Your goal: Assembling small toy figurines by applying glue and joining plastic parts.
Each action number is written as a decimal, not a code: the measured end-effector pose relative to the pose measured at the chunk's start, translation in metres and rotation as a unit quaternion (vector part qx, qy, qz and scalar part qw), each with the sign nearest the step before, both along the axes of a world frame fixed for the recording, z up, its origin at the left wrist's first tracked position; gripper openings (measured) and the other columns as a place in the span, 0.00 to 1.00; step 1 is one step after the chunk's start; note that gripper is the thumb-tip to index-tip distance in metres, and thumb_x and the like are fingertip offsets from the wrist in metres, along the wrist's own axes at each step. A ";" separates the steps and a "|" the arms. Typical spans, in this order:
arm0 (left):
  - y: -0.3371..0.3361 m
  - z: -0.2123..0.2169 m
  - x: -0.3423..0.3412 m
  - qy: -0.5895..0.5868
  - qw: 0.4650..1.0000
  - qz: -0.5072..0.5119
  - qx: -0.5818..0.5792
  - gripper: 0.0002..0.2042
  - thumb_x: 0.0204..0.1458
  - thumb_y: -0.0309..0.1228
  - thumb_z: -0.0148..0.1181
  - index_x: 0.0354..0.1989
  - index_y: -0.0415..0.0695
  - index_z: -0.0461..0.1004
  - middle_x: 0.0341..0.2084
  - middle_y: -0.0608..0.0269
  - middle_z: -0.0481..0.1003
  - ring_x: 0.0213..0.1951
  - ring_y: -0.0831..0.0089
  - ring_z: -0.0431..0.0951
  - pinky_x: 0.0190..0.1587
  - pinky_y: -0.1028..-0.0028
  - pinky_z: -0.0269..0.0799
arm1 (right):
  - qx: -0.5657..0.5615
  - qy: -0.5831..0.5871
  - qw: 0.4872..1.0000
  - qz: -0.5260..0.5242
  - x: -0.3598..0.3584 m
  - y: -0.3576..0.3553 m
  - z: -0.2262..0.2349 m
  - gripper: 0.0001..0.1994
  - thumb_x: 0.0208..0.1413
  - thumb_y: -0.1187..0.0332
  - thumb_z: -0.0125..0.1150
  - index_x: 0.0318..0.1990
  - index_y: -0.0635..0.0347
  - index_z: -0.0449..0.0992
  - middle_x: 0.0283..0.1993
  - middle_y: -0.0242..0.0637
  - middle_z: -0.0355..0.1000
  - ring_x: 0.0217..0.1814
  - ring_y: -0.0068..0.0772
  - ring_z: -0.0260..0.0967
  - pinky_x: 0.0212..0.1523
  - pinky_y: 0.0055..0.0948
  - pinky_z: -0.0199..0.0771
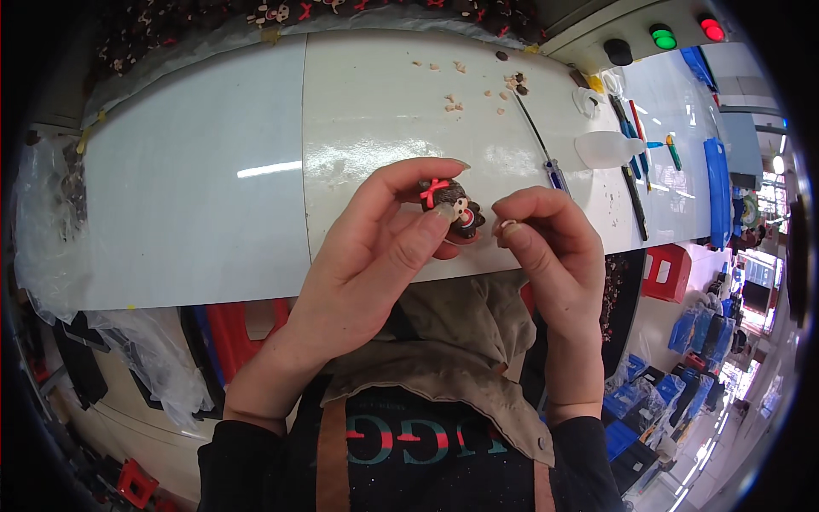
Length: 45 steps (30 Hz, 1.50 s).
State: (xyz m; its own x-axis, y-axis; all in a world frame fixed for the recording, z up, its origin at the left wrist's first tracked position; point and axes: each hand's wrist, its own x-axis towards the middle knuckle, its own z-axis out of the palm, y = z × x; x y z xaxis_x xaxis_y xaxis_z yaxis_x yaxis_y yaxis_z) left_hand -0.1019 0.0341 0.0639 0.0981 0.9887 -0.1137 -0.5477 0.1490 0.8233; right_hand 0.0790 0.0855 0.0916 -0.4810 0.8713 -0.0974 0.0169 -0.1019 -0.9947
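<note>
One bare left hand (375,243) pinches a small, dark-brown, red-bowed figurine (461,210) between thumb and fingers above the white counter (205,196), near its front edge. Just beside it, the right hand (554,243) pinches a tiny pale piece (509,224). Toward the right edge lie a blue-handled screwdriver (555,176) and a white plastic bottle (606,150).

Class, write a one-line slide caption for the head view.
Left hand holds a brown figurine, right hand pinches a tiny pale piece; beyond, a screwdriver lies on the white table.
</note>
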 end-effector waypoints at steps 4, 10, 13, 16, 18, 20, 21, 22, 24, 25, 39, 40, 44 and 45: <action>-0.002 0.001 0.001 0.011 1.000 0.007 0.007 0.18 0.62 0.31 0.44 0.59 0.39 0.58 0.44 0.59 0.71 0.46 0.72 0.74 0.48 0.76 0.69 | 0.094 -0.023 0.995 0.000 0.000 0.002 -0.012 0.08 0.56 0.79 0.56 0.43 0.66 0.73 0.42 0.35 0.72 0.43 0.21 0.69 0.45 0.20 0.67; -0.003 -0.002 0.002 0.024 0.999 0.008 0.041 0.18 0.61 0.29 0.47 0.58 0.39 0.58 0.44 0.60 0.70 0.46 0.75 0.72 0.49 0.76 0.68 | 0.199 -0.068 0.978 -0.017 0.000 0.003 -0.016 0.08 0.50 0.81 0.60 0.39 0.65 0.75 0.39 0.38 0.74 0.41 0.28 0.70 0.43 0.23 0.69; -0.003 -0.004 0.003 0.025 0.998 0.007 0.054 0.18 0.61 0.28 0.48 0.58 0.39 0.59 0.45 0.60 0.69 0.47 0.75 0.71 0.50 0.75 0.68 | 0.186 -0.059 0.981 -0.016 0.001 0.003 -0.017 0.08 0.49 0.81 0.62 0.38 0.65 0.75 0.38 0.37 0.74 0.41 0.28 0.70 0.42 0.24 0.69; -0.004 -0.003 0.003 0.030 0.998 0.002 0.057 0.17 0.60 0.26 0.48 0.57 0.39 0.59 0.47 0.59 0.68 0.48 0.75 0.70 0.51 0.75 0.68 | 0.182 -0.036 0.982 -0.024 0.001 0.003 -0.019 0.09 0.47 0.81 0.64 0.37 0.65 0.75 0.38 0.38 0.73 0.40 0.28 0.70 0.42 0.24 0.69; -0.005 -0.004 0.004 0.028 0.998 0.003 0.061 0.17 0.60 0.25 0.47 0.57 0.39 0.59 0.47 0.59 0.68 0.49 0.75 0.70 0.52 0.74 0.68 | 0.172 -0.019 0.984 -0.035 0.001 0.003 -0.021 0.09 0.45 0.81 0.66 0.36 0.65 0.75 0.36 0.37 0.73 0.39 0.28 0.70 0.41 0.24 0.69; -0.004 -0.006 0.005 0.025 0.998 0.002 0.066 0.17 0.60 0.24 0.47 0.57 0.38 0.59 0.47 0.59 0.68 0.49 0.75 0.70 0.52 0.74 0.67 | 0.187 -0.019 0.981 -0.043 0.000 0.004 -0.023 0.10 0.45 0.80 0.66 0.35 0.65 0.75 0.35 0.37 0.73 0.38 0.28 0.70 0.40 0.24 0.69; -0.004 -0.006 0.006 0.033 0.996 0.007 0.077 0.16 0.59 0.22 0.47 0.56 0.38 0.59 0.48 0.59 0.68 0.50 0.75 0.70 0.52 0.74 0.68 | 0.202 -0.019 0.978 -0.051 0.000 0.004 -0.024 0.10 0.44 0.80 0.67 0.35 0.64 0.74 0.35 0.36 0.72 0.37 0.27 0.69 0.40 0.24 0.69; -0.004 -0.007 0.007 0.040 0.995 0.011 0.088 0.16 0.59 0.21 0.47 0.56 0.38 0.59 0.48 0.59 0.68 0.50 0.74 0.70 0.53 0.73 0.68 | 0.202 -0.019 0.978 -0.051 0.000 0.005 -0.025 0.10 0.44 0.80 0.67 0.35 0.64 0.74 0.35 0.36 0.72 0.37 0.27 0.69 0.40 0.24 0.69; -0.004 -0.008 0.008 0.048 0.994 0.016 0.097 0.16 0.59 0.20 0.47 0.56 0.38 0.60 0.48 0.58 0.67 0.50 0.74 0.70 0.53 0.73 0.67 | 0.247 -0.035 0.967 -0.043 -0.001 0.005 -0.025 0.11 0.43 0.80 0.68 0.35 0.63 0.74 0.34 0.36 0.72 0.35 0.27 0.69 0.38 0.23 0.69; -0.004 -0.010 0.008 0.055 0.993 0.021 0.104 0.16 0.58 0.19 0.48 0.55 0.37 0.60 0.49 0.58 0.67 0.50 0.74 0.70 0.54 0.73 0.67 | 0.248 -0.034 0.967 -0.044 -0.002 0.005 -0.026 0.11 0.43 0.80 0.68 0.35 0.63 0.74 0.34 0.36 0.72 0.35 0.27 0.69 0.38 0.23 0.69; -0.005 -0.013 0.009 0.083 0.985 0.037 0.148 0.17 0.56 0.17 0.49 0.54 0.38 0.62 0.51 0.56 0.65 0.52 0.71 0.69 0.56 0.71 0.66 | 0.302 -0.049 0.950 -0.063 -0.002 0.005 -0.030 0.12 0.41 0.80 0.69 0.35 0.63 0.75 0.32 0.36 0.71 0.34 0.27 0.69 0.35 0.23 0.70; -0.005 -0.013 0.009 0.084 0.985 0.035 0.145 0.17 0.56 0.17 0.50 0.54 0.38 0.62 0.51 0.56 0.65 0.52 0.71 0.69 0.56 0.70 0.66 | 0.301 -0.050 0.950 -0.063 -0.002 0.005 -0.030 0.12 0.41 0.80 0.69 0.35 0.63 0.75 0.32 0.36 0.71 0.34 0.27 0.69 0.35 0.23 0.70; -0.005 -0.014 0.008 0.079 0.984 0.036 0.155 0.17 0.56 0.17 0.50 0.54 0.38 0.62 0.51 0.55 0.65 0.52 0.71 0.69 0.55 0.71 0.66 | 0.280 -0.006 0.959 -0.052 -0.003 0.006 -0.036 0.12 0.41 0.80 0.69 0.35 0.63 0.74 0.33 0.36 0.70 0.34 0.27 0.68 0.35 0.23 0.69; -0.004 -0.013 0.008 0.079 0.985 0.030 0.151 0.17 0.56 0.17 0.50 0.54 0.38 0.62 0.51 0.56 0.65 0.52 0.71 0.69 0.55 0.71 0.66 | 0.265 0.019 0.963 -0.049 -0.003 0.007 -0.037 0.12 0.41 0.80 0.69 0.35 0.63 0.74 0.33 0.35 0.69 0.34 0.27 0.67 0.36 0.22 0.69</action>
